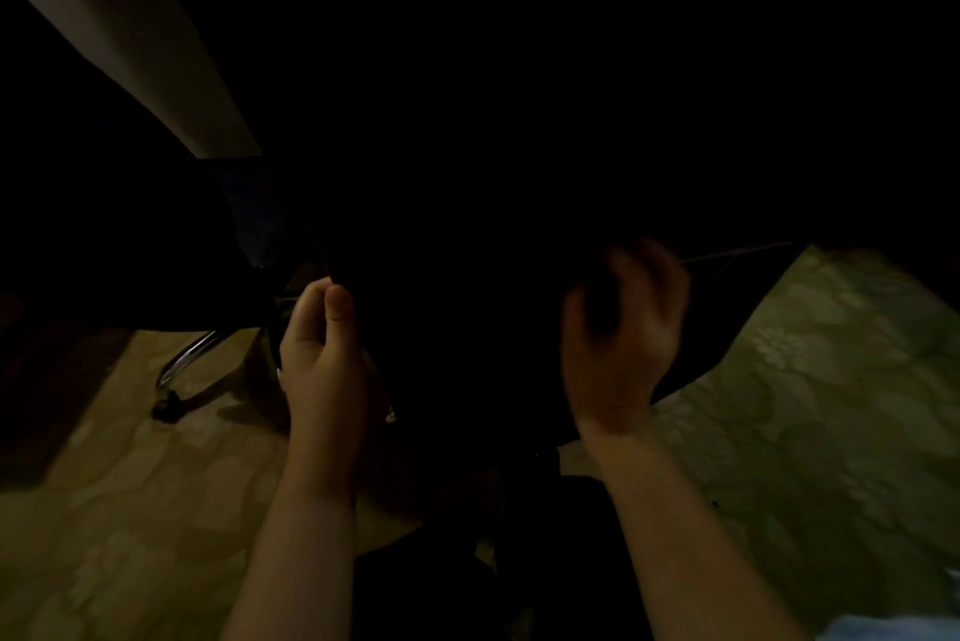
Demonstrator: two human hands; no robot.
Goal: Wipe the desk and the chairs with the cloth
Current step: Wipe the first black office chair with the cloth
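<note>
The scene is very dark. A black chair (467,277) fills the middle of the view, and its surface shows almost no detail. My left hand (322,344) pinches the chair's left edge, thumb on the near side. My right hand (623,328) is motion-blurred, with its fingers curled against the chair's dark right part. Something dark may lie under those fingers, but I cannot make out a cloth anywhere. A pale desk edge (130,43) slants across the upper left.
A chrome chair leg with a black caster (176,380) stands on the patterned yellowish floor (130,510) at the left. The same floor shows at the right (831,406). Something pale blue (893,627) peeks in at the bottom right corner.
</note>
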